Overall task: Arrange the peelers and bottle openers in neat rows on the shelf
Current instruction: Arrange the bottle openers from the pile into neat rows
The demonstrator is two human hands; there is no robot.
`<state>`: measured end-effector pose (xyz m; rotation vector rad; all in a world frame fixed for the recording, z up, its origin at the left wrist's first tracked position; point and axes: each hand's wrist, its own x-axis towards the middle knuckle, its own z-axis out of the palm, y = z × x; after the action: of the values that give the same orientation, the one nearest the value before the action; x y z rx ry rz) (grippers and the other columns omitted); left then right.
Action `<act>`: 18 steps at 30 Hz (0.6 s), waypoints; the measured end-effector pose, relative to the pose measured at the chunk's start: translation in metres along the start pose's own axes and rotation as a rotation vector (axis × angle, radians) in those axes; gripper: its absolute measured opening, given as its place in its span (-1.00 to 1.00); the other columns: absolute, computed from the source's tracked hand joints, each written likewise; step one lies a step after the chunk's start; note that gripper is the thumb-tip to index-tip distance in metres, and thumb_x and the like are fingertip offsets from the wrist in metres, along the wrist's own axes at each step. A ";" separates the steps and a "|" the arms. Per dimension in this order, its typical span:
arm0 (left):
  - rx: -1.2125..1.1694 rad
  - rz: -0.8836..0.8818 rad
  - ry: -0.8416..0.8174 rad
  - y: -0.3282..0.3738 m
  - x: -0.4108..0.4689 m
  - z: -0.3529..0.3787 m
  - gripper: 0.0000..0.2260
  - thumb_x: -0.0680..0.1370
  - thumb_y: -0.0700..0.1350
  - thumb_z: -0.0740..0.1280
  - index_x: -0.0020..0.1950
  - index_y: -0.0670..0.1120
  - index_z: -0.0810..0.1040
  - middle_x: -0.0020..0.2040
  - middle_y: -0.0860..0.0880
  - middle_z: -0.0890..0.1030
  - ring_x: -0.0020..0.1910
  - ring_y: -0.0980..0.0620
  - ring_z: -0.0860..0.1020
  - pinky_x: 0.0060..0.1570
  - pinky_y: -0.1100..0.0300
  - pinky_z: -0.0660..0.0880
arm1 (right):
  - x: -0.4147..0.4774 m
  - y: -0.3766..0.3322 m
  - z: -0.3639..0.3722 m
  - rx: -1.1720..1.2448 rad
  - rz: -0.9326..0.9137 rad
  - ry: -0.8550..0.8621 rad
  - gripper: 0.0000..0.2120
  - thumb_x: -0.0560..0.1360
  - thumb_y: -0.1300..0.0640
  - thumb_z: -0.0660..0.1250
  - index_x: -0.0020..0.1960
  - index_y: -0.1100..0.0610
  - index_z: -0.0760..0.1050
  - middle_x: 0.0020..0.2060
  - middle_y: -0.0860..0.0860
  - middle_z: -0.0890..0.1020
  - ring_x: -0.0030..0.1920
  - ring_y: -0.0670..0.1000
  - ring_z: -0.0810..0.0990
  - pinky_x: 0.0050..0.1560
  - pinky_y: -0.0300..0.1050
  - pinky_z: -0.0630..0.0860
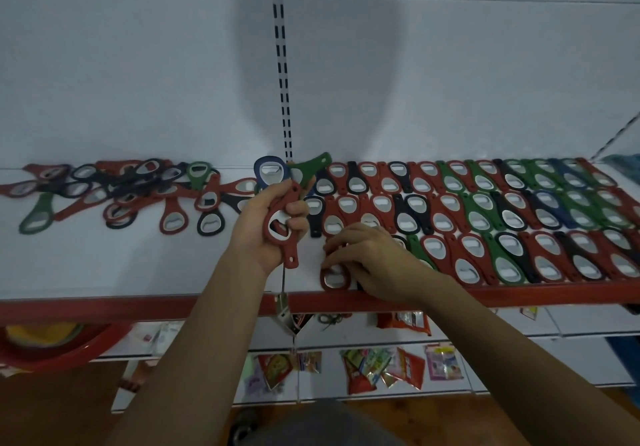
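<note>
Spanning the view, a white shelf (138, 265) with a red front lip carried 3 neat rows of bottle openers (485, 217) at right and a loose heap (114, 192) at left. The left hand (266, 224) gripped several openers (280, 217). The right hand (367, 258) pressed a red opener (334, 277) flat at the front edge.

dim bluish light, soft head-shaped wall shadow, wide-angle bowing, slight blur

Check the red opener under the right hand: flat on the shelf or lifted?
Flat: the red bottle opener lies on the shelf by its front edge, right hand fingers on it.
</note>
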<state>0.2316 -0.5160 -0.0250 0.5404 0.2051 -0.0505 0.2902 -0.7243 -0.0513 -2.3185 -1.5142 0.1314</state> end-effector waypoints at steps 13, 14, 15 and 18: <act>0.025 -0.035 0.045 -0.002 -0.001 0.000 -0.75 0.56 -0.15 0.31 0.22 -0.19 0.51 0.13 -0.07 0.48 -0.41 0.15 0.41 -0.52 0.35 0.35 | 0.008 -0.011 -0.015 0.340 0.241 0.357 -0.83 0.61 0.20 0.32 0.15 0.06 0.62 0.02 -0.10 0.69 0.04 -0.16 0.60 0.03 -0.28 0.53; 0.036 -0.040 0.047 -0.003 -0.002 0.001 -0.77 0.57 -0.15 0.30 0.19 -0.20 0.52 0.09 -0.07 0.50 -0.41 0.15 0.41 -0.52 0.36 0.34 | 0.015 -0.016 -0.018 0.488 0.339 0.448 -0.83 0.60 0.13 0.36 0.18 0.06 0.59 -0.02 -0.09 0.68 -0.02 -0.14 0.63 -0.05 -0.26 0.57; 0.054 -0.042 0.054 -0.003 -0.003 0.002 -0.80 0.59 -0.15 0.28 0.15 -0.21 0.54 0.02 -0.07 0.52 -0.41 0.16 0.40 -0.52 0.37 0.33 | 0.024 -0.020 -0.022 0.625 0.419 0.502 -0.77 0.58 0.05 0.40 0.22 0.05 0.55 -0.04 -0.07 0.69 -0.06 -0.11 0.66 -0.08 -0.21 0.61; 0.115 -0.040 0.089 -0.004 -0.006 0.005 -0.86 0.64 -0.16 0.24 0.03 -0.18 0.57 -0.16 -0.04 0.58 -0.42 0.16 0.40 -0.51 0.37 0.31 | 0.051 -0.025 -0.029 0.841 0.487 0.541 -0.73 0.56 0.04 0.44 0.22 0.09 0.53 -0.07 0.01 0.71 -0.11 -0.02 0.70 -0.14 -0.16 0.64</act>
<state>0.2257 -0.5219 -0.0219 0.6539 0.3007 -0.0773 0.2976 -0.6764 -0.0096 -1.7565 -0.4625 0.1966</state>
